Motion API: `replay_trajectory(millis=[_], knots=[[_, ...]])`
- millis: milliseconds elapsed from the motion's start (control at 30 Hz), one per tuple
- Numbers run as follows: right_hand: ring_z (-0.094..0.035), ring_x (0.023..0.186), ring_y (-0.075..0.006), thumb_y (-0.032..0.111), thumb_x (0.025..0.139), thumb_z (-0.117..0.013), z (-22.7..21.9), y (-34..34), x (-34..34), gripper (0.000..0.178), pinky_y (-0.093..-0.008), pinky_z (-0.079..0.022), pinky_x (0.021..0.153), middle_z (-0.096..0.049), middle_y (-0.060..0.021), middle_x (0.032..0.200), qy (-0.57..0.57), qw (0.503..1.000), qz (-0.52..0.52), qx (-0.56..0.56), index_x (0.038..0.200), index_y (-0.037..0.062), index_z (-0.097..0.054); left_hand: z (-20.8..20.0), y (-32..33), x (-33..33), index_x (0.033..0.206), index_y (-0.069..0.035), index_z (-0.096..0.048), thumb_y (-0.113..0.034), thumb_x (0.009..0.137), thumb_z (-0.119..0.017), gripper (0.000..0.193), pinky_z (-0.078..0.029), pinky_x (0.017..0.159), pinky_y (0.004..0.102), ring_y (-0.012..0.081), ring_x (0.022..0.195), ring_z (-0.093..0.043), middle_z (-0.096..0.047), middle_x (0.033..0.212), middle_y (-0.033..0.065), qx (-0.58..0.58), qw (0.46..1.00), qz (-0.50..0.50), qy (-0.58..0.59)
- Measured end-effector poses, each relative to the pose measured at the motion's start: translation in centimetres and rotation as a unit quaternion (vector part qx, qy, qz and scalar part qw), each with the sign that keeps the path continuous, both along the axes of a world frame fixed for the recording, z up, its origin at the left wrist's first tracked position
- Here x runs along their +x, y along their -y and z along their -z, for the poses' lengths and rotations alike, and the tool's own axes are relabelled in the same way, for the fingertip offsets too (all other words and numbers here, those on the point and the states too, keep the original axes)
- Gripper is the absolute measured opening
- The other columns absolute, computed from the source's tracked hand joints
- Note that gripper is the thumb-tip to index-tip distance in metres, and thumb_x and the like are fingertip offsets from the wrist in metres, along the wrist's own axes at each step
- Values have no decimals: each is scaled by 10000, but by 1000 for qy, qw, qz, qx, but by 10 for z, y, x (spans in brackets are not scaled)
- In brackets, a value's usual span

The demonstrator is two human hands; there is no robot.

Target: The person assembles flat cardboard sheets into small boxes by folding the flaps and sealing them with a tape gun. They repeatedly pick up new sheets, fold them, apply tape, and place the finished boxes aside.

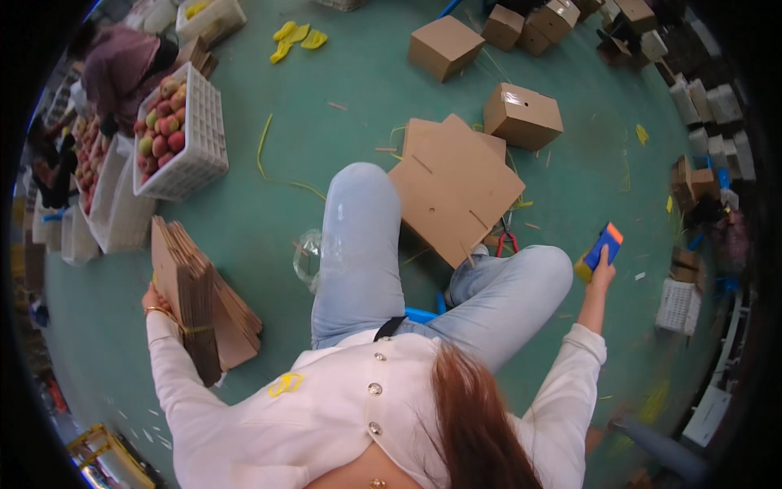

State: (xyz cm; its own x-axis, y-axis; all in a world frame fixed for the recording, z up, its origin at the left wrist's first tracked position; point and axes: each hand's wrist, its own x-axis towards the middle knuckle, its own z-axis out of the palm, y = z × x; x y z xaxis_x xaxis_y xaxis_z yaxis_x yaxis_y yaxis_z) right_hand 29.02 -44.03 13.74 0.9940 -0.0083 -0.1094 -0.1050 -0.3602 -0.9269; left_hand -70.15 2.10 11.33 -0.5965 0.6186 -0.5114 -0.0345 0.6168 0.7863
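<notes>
At my left side, my left hand (pixel 158 300) is closed at the outer edge of an upright stack of flattened cardboard boxes (pixel 186 285); its fingertips are partly hidden. The sheets fan apart toward my leg. Out to the right, my right hand (pixel 602 270) grips a blue tape dispenser (pixel 604 244) with an orange end and a yellowish part below. The dispenser is held in the air, apart from any box. Ahead of my knees lies a flat cardboard pile (pixel 456 187), its top sheet turned at an angle.
Red-handled pliers (pixel 507 242) lie by my right foot. Closed cartons (pixel 523 116) stand ahead. At the left, a white crate of apples (pixel 183 134) stands near another person (pixel 122 69). Yellow strapping (pixel 262 151) and clear plastic (pixel 308 259) lie on the green floor.
</notes>
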Motion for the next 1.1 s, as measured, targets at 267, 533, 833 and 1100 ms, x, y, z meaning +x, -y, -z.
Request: replay_trajectory(millis=[267, 533, 833, 1100], knots=[[-598, 952, -330, 351, 854, -576, 234, 103, -82, 549, -411, -452, 836, -610, -205, 1083, 26, 971, 82, -222, 1145, -110, -506, -209, -54, 235, 857, -124, -540, -237, 935, -469, 155, -310, 402, 228, 92, 467, -384, -416, 574, -46, 153, 924, 305, 174], [-582, 981, -347, 264, 841, -600, 276, 94, -168, 347, -441, -449, 853, -596, -210, 1039, -261, 855, 54, -445, 1005, -33, -528, -256, -112, 528, 970, -39, -604, -186, 914, -505, 186, -440, 631, 252, 132, 716, -549, -600, 787, 30, 253, 690, 606, -303], [-401, 1194, -354, 299, 727, -728, 248, 85, -154, 605, -440, -347, 987, -427, -195, 1269, -225, 865, -54, -446, 1159, -19, -448, -18, 67, 769, 764, -6, -613, -39, 842, -531, 118, -463, 692, 269, 134, 707, -568, -614, 728, 54, 234, 603, 703, -295], [-379, 1199, -389, 320, 608, -809, 294, -38, -35, 934, -434, -343, 1002, -396, -211, 1284, 3, 856, -229, -464, 1319, -14, -302, 76, 143, 757, 826, -29, -622, -168, 894, -522, 184, -456, 544, 310, 166, 576, -585, -633, 669, 81, 99, 648, 711, -255]])
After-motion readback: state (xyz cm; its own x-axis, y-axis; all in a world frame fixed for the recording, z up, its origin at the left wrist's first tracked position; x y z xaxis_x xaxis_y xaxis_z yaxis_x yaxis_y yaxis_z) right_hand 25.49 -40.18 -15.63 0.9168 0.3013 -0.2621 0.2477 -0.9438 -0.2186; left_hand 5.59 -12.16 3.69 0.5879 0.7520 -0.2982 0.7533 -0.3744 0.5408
